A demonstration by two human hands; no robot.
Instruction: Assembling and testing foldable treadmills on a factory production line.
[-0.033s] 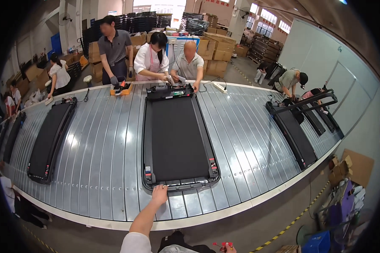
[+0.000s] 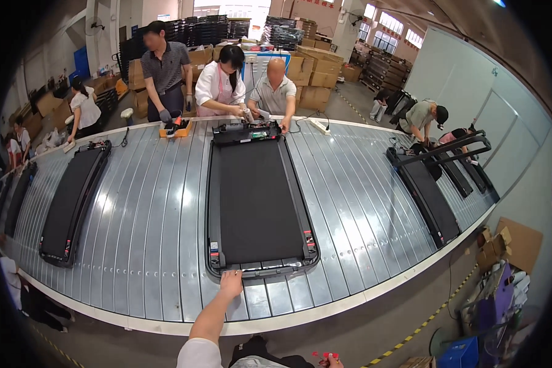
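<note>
A long black treadmill (image 2: 257, 202) lies flat on a slatted metal conveyor (image 2: 159, 245), its near end toward me. My left hand (image 2: 230, 284) reaches out on a bare forearm with a white sleeve and rests on the treadmill's near end cap, fingers extended, holding nothing. Only the edge of my right hand (image 2: 333, 360) shows at the bottom of the picture, next to something small and red; its fingers are hidden. At the treadmill's far end, three people (image 2: 224, 80) stand over its open motor housing (image 2: 246, 130).
A second treadmill (image 2: 73, 196) lies to the left and a third with a raised handrail (image 2: 426, 196) to the right. An orange tray (image 2: 175, 127) and a power strip (image 2: 319, 126) sit at the far edge. Cardboard (image 2: 512, 242) and a blue crate (image 2: 460, 354) stand on the floor at right.
</note>
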